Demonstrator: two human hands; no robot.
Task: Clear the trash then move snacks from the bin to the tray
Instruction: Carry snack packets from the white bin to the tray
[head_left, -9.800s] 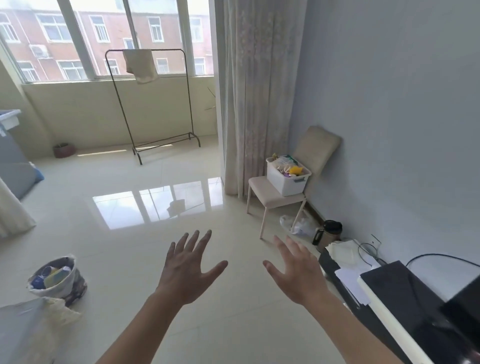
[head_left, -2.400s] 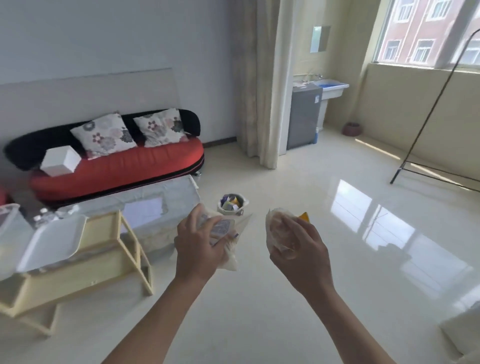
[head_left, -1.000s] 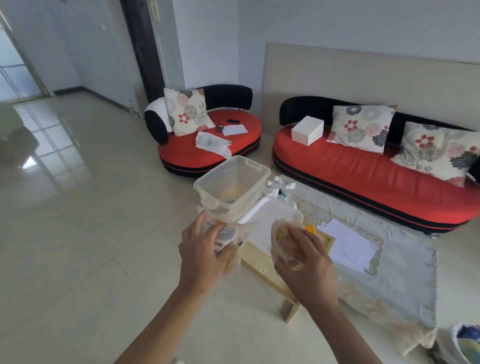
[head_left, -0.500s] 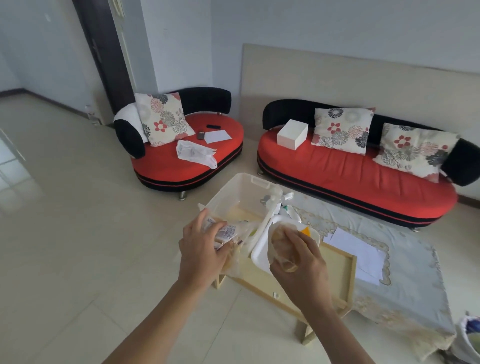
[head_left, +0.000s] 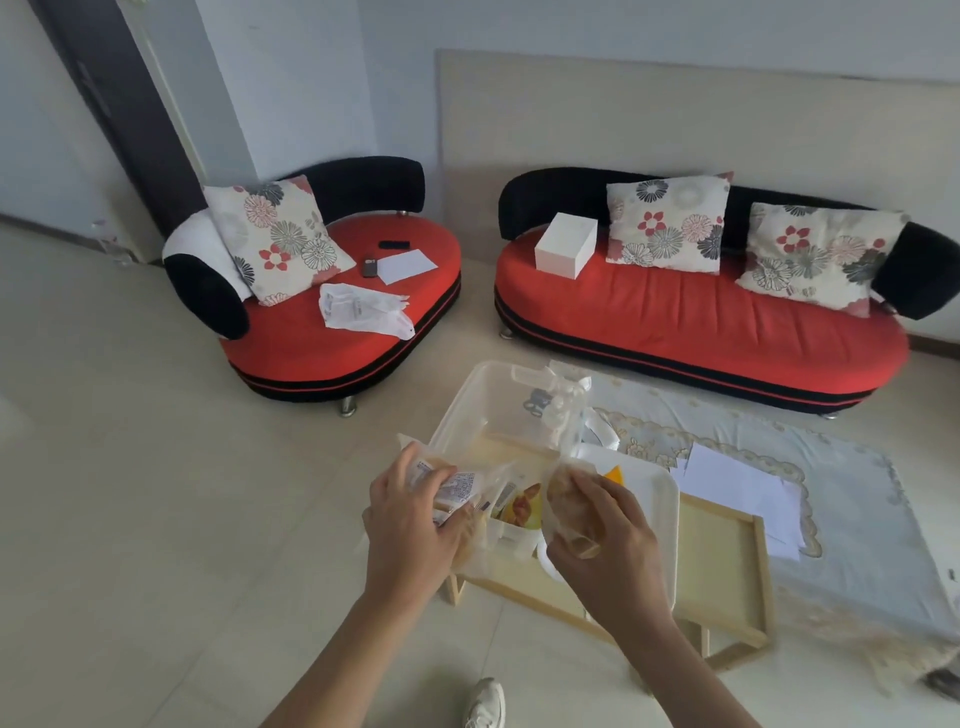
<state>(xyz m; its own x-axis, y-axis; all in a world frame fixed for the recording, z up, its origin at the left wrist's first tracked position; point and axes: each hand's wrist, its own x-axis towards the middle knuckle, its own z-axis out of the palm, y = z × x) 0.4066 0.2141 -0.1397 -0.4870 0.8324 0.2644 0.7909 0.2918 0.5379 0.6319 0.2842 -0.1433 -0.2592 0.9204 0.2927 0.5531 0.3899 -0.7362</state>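
Both hands are full: the left hand (head_left: 410, 525) grips a bunch of crinkly clear snack packets (head_left: 457, 488) whose white label carries print too small to read, while the right hand (head_left: 602, 535) curls round a clear-wrapped bun (head_left: 563, 501), round and brown. They hover above the smooth white plastic tray (head_left: 655, 493) on a pale wooden stand (head_left: 722, 566), just beside the translucent, round-cornered bin (head_left: 467, 405).

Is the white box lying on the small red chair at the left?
No, the white box lies on the long red sofa, beside a flowered cushion.
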